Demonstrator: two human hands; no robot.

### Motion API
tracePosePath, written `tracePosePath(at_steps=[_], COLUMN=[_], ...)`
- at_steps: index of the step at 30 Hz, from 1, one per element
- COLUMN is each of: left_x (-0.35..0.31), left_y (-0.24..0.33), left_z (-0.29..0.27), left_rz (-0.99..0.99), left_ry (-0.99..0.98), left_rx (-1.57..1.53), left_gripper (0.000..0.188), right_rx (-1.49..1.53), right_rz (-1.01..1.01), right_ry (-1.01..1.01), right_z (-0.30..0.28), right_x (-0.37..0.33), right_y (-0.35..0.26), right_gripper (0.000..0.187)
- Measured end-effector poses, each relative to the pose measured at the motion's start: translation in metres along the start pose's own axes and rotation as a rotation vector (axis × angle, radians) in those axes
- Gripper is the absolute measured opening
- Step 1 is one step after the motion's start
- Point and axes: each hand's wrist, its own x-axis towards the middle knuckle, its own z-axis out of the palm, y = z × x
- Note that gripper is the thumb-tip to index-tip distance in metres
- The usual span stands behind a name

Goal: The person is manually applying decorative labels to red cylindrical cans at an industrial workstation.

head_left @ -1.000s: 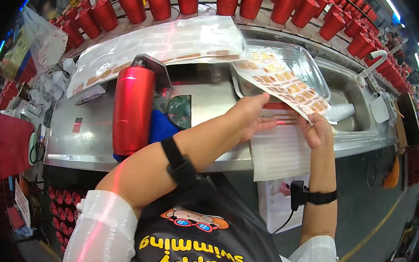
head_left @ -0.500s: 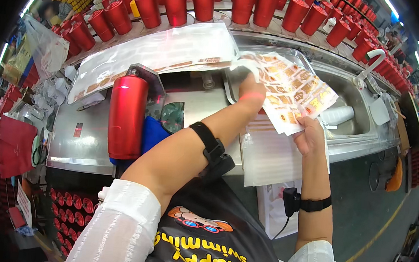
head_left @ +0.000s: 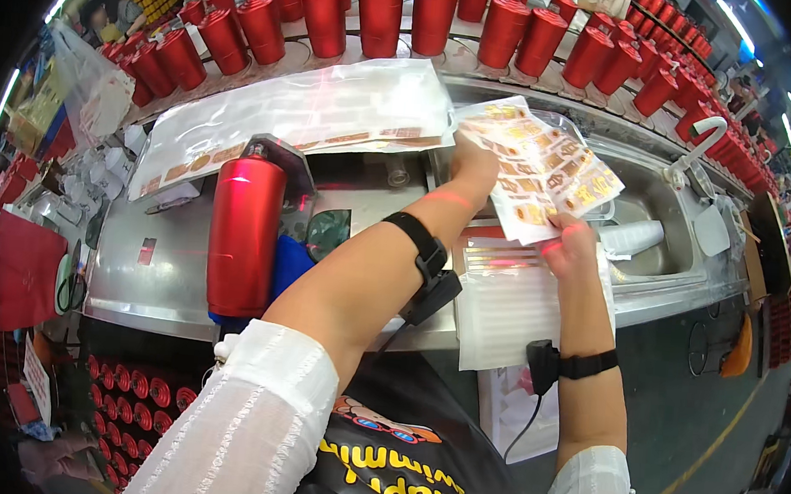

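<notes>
A sheet of gold-and-brown printed decals is held up, tilted, over the tray beside the sink. At its left edge my left hand is closed, its fingertips partly hidden by the sheet. My right hand pinches the lower right edge between thumb and fingers. To the left of my arms, a red metallic cup-like body rests against a metal holder with a blue cloth beside it. Below the held sheet lies a translucent striped sheet at the counter's front edge.
Large glossy printed sheets lie across the back of the steel counter. Many red lidded containers line the conveyor behind. A sink with a white faucet stands right. Other people are at the far side.
The left hand has drawn slightly nearer with the sheet's edge, and the white curl beside it no longer shows. The decal sheet is less spread out. The head view has shifted slightly.
</notes>
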Motion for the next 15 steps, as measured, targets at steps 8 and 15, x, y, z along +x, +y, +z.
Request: tracePosePath(at_steps=[8, 15], left_x=[-0.004, -0.025], left_y=[-0.006, 0.012], left_z=[-0.013, -0.034], left_rz=[0.173, 0.143], left_ry=[-0.004, -0.112], left_rx=[0.222, 0.376], left_gripper=[0.049, 0.061], right_rx=[0.137, -0.038], right_rz=[0.074, 0.174], right_ry=[-0.091, -0.253], right_z=[0.015, 0.028], right_x=[-0.003, -0.014], right_y=[0.017, 0.01], right_gripper=[0.037, 0.032])
